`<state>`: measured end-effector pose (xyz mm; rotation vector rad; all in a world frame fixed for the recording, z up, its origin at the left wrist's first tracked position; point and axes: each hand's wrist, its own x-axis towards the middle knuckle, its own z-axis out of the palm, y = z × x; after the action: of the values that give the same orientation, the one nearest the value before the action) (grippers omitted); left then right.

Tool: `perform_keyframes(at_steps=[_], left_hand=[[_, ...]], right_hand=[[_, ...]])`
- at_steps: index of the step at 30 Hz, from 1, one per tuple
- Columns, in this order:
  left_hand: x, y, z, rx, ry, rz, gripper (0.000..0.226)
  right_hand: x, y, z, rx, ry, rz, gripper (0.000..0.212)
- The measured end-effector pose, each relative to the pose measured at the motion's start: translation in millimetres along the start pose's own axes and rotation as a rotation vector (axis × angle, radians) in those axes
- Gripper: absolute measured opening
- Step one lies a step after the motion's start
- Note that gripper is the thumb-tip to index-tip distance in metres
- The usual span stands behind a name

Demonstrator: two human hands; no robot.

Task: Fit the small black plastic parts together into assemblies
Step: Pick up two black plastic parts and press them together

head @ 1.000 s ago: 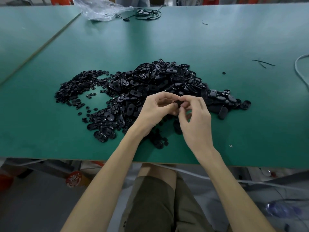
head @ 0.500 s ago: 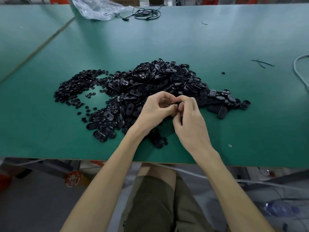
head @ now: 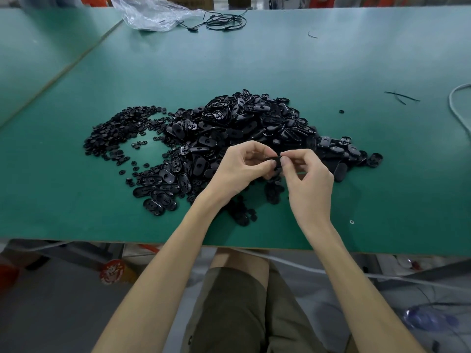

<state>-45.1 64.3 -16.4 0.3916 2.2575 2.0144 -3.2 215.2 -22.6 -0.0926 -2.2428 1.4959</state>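
The left hand (head: 239, 169) and right hand (head: 309, 174) cover most of the pinched black part (head: 275, 159). Picture edges cut the plastic bag (head: 153, 14) at 11 o'clock and a grey cable (head: 455, 103) at 3 o'clock

wear: olive-brown shorts (head: 242, 314) (creased) | forearms (head: 175, 253): bare | left hand (head: 239, 169), right hand (head: 309, 179): bare

A heap of black oval plastic parts (head: 244, 128) lies mid-table, smaller round pieces (head: 114, 133) scattered just left.

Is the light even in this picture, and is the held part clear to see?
Head view: even soft light, pale sheen on the far table; glints on the pile; the part between left hand and right hand is too dark and hidden to read.
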Motion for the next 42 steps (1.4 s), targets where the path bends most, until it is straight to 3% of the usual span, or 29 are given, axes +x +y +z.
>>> perform_keyframes(at_steps=[18,26,34,42], left_hand=[[0.7,-2.8,1.6,0.084,0.048,-0.002,0.016],[0.6,-2.3,-1.1,-0.092,0.056,0.017,0.018],[1.5,-4.0,-2.0,-0.079,0.068,0.028,0.019],[3.9,-5.8,-2.7,0.194,0.009,0.100,0.032]], right_hand=[[-3.6,-3.0,2.9,0.006,-0.062,-0.015,0.007],[-3.0,-3.2,1.2,0.045,-0.020,-0.021,0.020],[-2.1,-3.5,-1.7,0.099,-0.043,0.013,0.021],[0.6,-1.7,-1.6,0.193,0.184,0.085,0.032]])
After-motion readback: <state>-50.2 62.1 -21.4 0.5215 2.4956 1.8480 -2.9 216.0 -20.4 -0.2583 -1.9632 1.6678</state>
